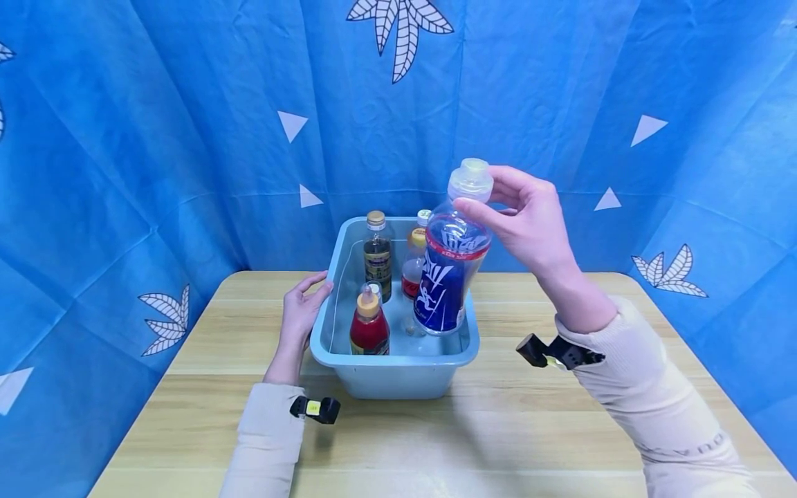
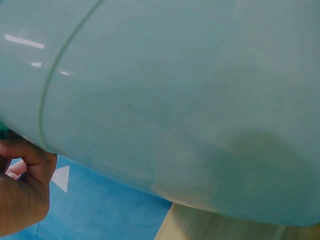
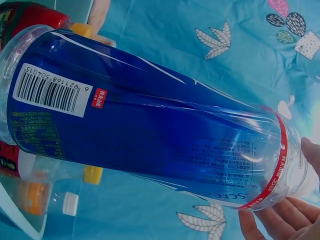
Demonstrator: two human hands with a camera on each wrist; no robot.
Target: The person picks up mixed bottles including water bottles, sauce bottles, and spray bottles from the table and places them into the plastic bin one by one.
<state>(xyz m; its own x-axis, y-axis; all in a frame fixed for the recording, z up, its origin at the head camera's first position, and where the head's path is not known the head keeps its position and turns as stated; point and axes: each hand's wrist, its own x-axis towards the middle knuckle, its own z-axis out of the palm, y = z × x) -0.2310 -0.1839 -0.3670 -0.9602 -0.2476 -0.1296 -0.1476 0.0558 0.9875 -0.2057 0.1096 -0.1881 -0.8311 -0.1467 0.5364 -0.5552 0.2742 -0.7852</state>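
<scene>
My right hand pinches a clear plastic drink bottle by its neck, just below the pale cap. The bottle has a blue label and hangs slightly tilted above the right side of a light blue plastic tub. In the right wrist view the label's barcode faces the camera. At the tub's left rim, my left hand grips the edge; its curled fingers show at the left of the left wrist view, where the tub wall fills most of the picture.
Inside the tub stand a red sauce bottle, a dark bottle with a gold cap and a clear bottle with a red label, partly hidden by the held bottle. Around the wooden table hangs a blue curtain.
</scene>
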